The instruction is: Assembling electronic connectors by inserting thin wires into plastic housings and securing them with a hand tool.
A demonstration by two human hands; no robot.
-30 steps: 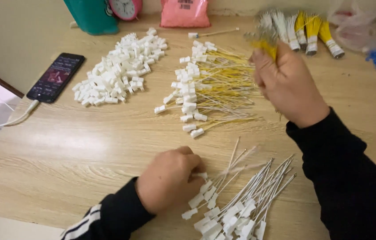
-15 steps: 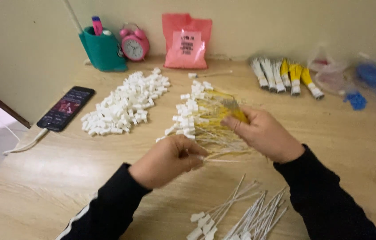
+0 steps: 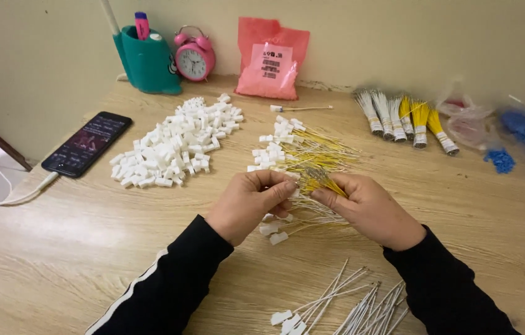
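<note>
My left hand [image 3: 251, 200] and my right hand [image 3: 366, 208] meet over the middle of the wooden table [image 3: 76, 248]. The right hand pinches a small bunch of yellow wires [image 3: 327, 180]. The left hand's fingertips close on something small and white at the end of those wires; I cannot make it out. Under and behind the hands lies a row of yellow wires with white connectors [image 3: 293, 152]. A heap of loose white connectors [image 3: 172, 146] lies to the left. White wires with connectors [image 3: 343, 304] lie at the near edge.
A phone [image 3: 88, 143] on a white cable sits at the left. At the back stand a teal pen holder [image 3: 148, 59], a pink alarm clock [image 3: 195, 57] and a pink bag [image 3: 270, 59]. Bundled wires [image 3: 402, 118] and plastic bags with blue parts [image 3: 501, 160] lie at the right.
My left hand rose from the white wires near the front edge and came to the right hand. My right hand came back from the far right with yellow wires. The view tilted up.
</note>
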